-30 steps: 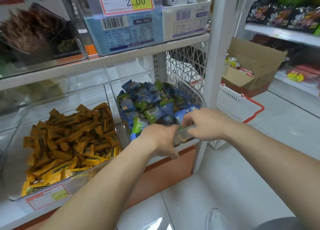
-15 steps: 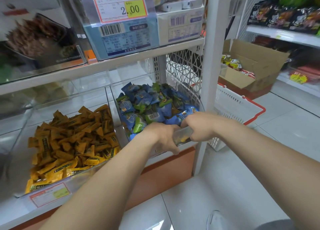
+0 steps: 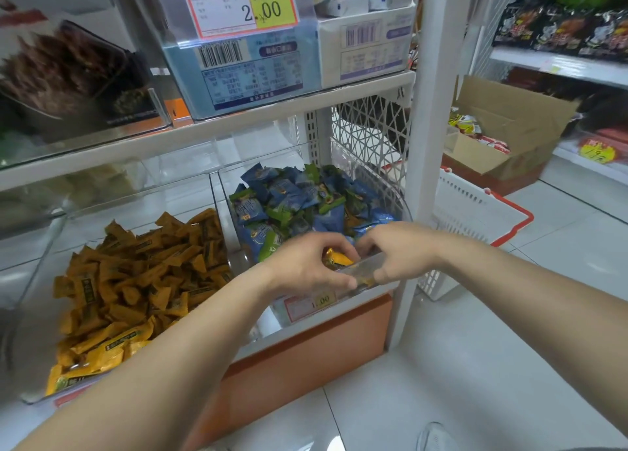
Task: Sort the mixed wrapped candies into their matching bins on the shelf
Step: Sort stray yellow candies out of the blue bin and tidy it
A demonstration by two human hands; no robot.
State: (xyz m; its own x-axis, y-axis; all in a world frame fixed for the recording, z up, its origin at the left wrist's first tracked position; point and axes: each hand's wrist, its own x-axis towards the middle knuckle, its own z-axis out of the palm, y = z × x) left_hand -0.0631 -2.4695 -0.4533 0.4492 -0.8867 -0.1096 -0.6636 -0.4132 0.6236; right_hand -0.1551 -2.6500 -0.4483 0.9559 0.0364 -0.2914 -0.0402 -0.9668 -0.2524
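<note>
A clear bin [image 3: 390, 192] on the lower shelf holds a heap of blue and green wrapped candies [image 3: 299, 206]. To its left a second clear bin [image 3: 44, 246] is full of yellow-orange wrapped candies [image 3: 142, 274]. My left hand [image 3: 306, 270] hovers at the front of the blue-and-green bin, fingers pinched on one yellow-orange candy [image 3: 337, 258]. My right hand [image 3: 397, 253] is just beside it, fingers curled over that bin's front rim with the thumb below. The two hands almost touch.
A white upright post [image 3: 428, 110] stands just right of the bin. Beyond it on the floor are a white basket with a red handle [image 3: 475, 209] and an open cardboard box [image 3: 509, 127]. Boxed goods and a price tag [image 3: 238, 5] fill the shelf above.
A yellow-orange candy now shows between my left fingers; before, none was visible. Both hands stay at the bin's front rim, having shifted only a little.
</note>
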